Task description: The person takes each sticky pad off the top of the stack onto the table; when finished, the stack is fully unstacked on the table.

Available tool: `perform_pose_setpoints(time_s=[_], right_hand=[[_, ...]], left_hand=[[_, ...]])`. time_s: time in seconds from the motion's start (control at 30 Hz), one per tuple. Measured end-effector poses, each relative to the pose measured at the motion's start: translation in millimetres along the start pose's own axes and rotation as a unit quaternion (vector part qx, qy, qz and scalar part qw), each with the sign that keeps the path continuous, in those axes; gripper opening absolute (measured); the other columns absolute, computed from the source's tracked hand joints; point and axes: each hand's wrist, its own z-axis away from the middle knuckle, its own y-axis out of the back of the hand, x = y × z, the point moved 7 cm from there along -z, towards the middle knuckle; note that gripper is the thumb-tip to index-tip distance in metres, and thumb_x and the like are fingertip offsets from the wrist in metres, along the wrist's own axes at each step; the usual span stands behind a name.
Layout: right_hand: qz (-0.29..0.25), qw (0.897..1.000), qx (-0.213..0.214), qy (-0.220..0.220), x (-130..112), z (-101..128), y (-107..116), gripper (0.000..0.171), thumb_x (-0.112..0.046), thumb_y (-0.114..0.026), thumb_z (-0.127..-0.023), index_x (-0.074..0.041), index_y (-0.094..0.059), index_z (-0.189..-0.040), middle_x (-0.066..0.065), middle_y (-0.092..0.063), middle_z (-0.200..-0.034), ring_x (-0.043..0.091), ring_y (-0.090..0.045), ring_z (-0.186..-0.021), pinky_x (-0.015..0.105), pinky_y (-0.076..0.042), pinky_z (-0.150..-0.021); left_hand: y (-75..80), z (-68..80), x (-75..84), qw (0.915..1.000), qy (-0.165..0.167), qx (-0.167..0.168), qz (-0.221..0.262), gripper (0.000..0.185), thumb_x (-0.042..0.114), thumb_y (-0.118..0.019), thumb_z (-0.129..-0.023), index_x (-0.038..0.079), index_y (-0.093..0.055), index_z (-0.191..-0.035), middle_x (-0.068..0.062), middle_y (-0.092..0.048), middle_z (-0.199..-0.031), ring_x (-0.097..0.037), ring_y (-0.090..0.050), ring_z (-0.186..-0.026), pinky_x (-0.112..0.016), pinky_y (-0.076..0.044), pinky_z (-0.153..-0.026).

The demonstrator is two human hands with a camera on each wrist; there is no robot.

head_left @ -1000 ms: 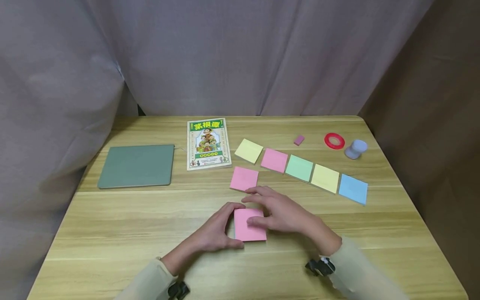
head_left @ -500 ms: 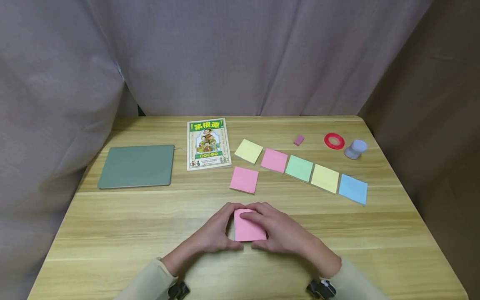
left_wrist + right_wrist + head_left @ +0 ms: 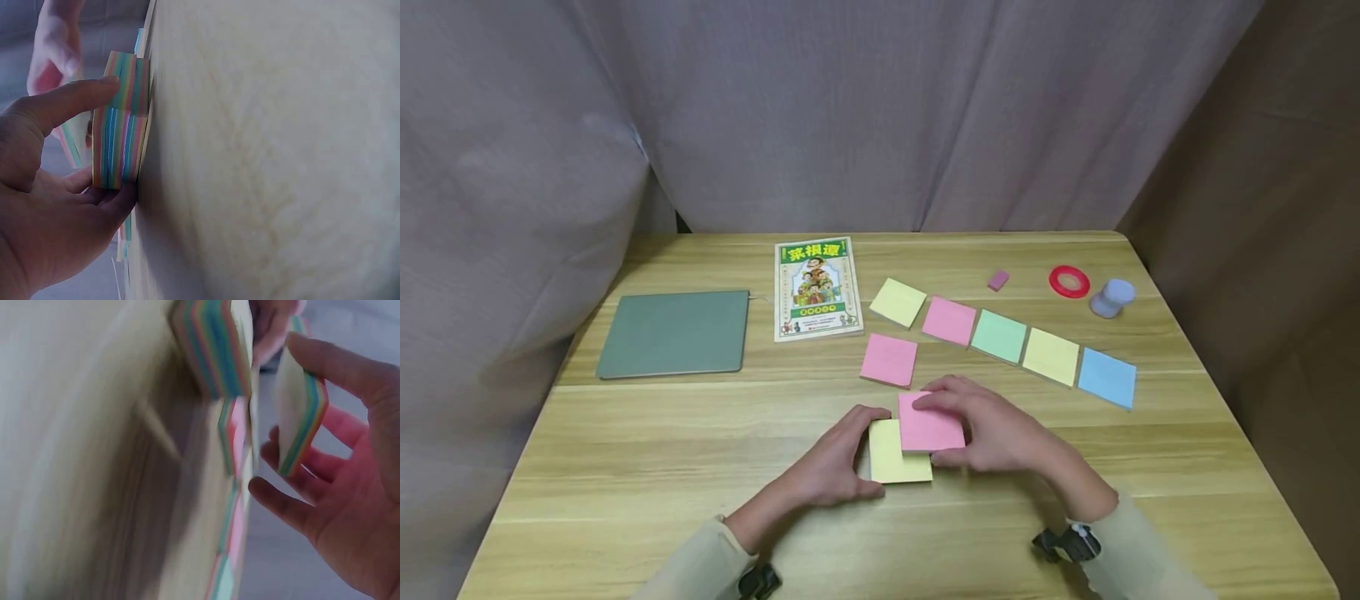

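Note:
My left hand (image 3: 831,462) grips a stack of sticky note pads (image 3: 891,467) by its near and far edges on the table. The stack's top is yellow, and its sides show coloured layers in the left wrist view. Just above it, my right hand (image 3: 1000,429) holds a pink-topped sticky note pad (image 3: 931,423) between thumb and fingers. That pad (image 3: 306,422) is clear of the stack in the right wrist view, with striped edges. Beyond the hands lies another pink sticky note pad (image 3: 888,360).
A slanting row of pads runs rightward from a yellow pad (image 3: 898,302) to a blue pad (image 3: 1107,377). Behind it are an eraser (image 3: 997,280), a red tape roll (image 3: 1068,282) and a pale purple spool-shaped object (image 3: 1111,298). A book (image 3: 817,287) and a grey-green notebook (image 3: 673,333) lie left.
My right hand came down onto the stack, then took the pink pad off and moved it right and away, baring the yellow top. My left hand stays at the stack.

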Motion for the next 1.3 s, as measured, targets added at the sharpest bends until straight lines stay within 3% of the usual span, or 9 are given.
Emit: perform_pose_setpoints(time_s=[0.13,0.27,0.4,0.6,0.87,1.0,1.13,1.3], right_hand=[[0.006,0.998,0.044,-0.047,32,-7,11,0.065,-0.035,-0.087,-0.072,-0.022,-0.061,-0.131,0.004,-0.051,-0.139,0.028,-0.047,-0.127,0.053,-0.038,-0.103],[0.053,0.993,0.078,-0.065,56,-15,12,0.066,-0.034,-0.086,-0.072,-0.017,-0.062,-0.131,0.009,-0.051,-0.139,0.031,-0.047,-0.127,0.055,-0.038,-0.101],[0.102,0.989,0.083,-0.071,67,-22,6,0.064,-0.037,-0.084,-0.073,-0.016,-0.063,-0.129,0.010,-0.054,-0.135,0.030,-0.049,-0.123,0.056,-0.041,-0.098],[0.124,0.987,0.078,-0.067,70,-26,2,0.061,-0.039,-0.082,-0.076,-0.016,-0.063,-0.129,0.010,-0.052,-0.138,0.031,-0.047,-0.126,0.056,-0.039,-0.099],[0.129,0.988,0.069,-0.057,65,-26,2,0.059,-0.038,-0.080,-0.079,-0.014,-0.063,-0.130,0.014,-0.051,-0.140,0.033,-0.045,-0.128,0.057,-0.038,-0.101],[0.146,0.984,0.084,-0.050,54,-22,6,0.058,-0.039,-0.079,-0.081,-0.015,-0.062,-0.131,0.012,-0.048,-0.142,0.031,-0.044,-0.129,0.059,-0.041,-0.097],[0.125,0.988,0.094,-0.007,26,-18,8,0.053,-0.040,-0.076,-0.084,-0.017,-0.063,-0.130,0.007,-0.048,-0.143,0.027,-0.044,-0.130,0.057,-0.042,-0.098],[0.077,0.994,0.026,0.067,-13,-7,-11,0.062,-0.049,-0.074,-0.084,-0.021,-0.058,-0.136,0.003,-0.047,-0.145,0.020,-0.042,-0.132,0.049,-0.042,-0.102]], left_hand=[[-0.6,-0.4,0.3,1.0000,0.001,0.001,0.001,0.093,0.008,-0.091,-0.059,0.009,-0.043,-0.140,0.001,-0.050,-0.129,-0.015,-0.049,-0.117,-0.038,-0.039,-0.106],[-0.6,-0.4,0.2,1.0000,0.004,0.001,-0.001,0.094,0.008,-0.091,-0.059,0.008,-0.043,-0.140,0.000,-0.050,-0.130,-0.015,-0.048,-0.120,-0.038,-0.038,-0.107],[0.0,-0.3,0.6,1.0000,0.000,0.003,-0.001,0.094,0.008,-0.091,-0.060,0.008,-0.043,-0.140,0.000,-0.050,-0.130,-0.016,-0.048,-0.119,-0.039,-0.038,-0.106],[-0.2,-0.1,1.0,0.9999,-0.011,0.006,-0.003,0.093,0.009,-0.091,-0.059,0.006,-0.043,-0.139,-0.002,-0.051,-0.129,-0.017,-0.049,-0.118,-0.040,-0.040,-0.105],[-1.0,0.8,0.5,0.9999,-0.013,0.010,-0.004,0.092,0.008,-0.091,-0.060,0.005,-0.044,-0.139,-0.002,-0.051,-0.128,-0.017,-0.050,-0.117,-0.041,-0.040,-0.105],[-2.0,1.1,0.2,0.9998,-0.015,0.007,-0.005,0.092,0.008,-0.091,-0.060,0.005,-0.043,-0.139,-0.003,-0.051,-0.129,-0.018,-0.050,-0.118,-0.041,-0.040,-0.105],[-1.5,1.0,0.2,0.9998,-0.016,0.008,-0.008,0.093,0.008,-0.091,-0.060,0.006,-0.043,-0.139,-0.003,-0.051,-0.129,-0.018,-0.050,-0.118,-0.041,-0.040,-0.104],[-1.4,0.7,-0.6,1.0000,-0.006,0.002,-0.007,0.092,0.010,-0.091,-0.061,0.010,-0.043,-0.139,-0.001,-0.050,-0.131,-0.016,-0.048,-0.120,-0.040,-0.039,-0.105]])
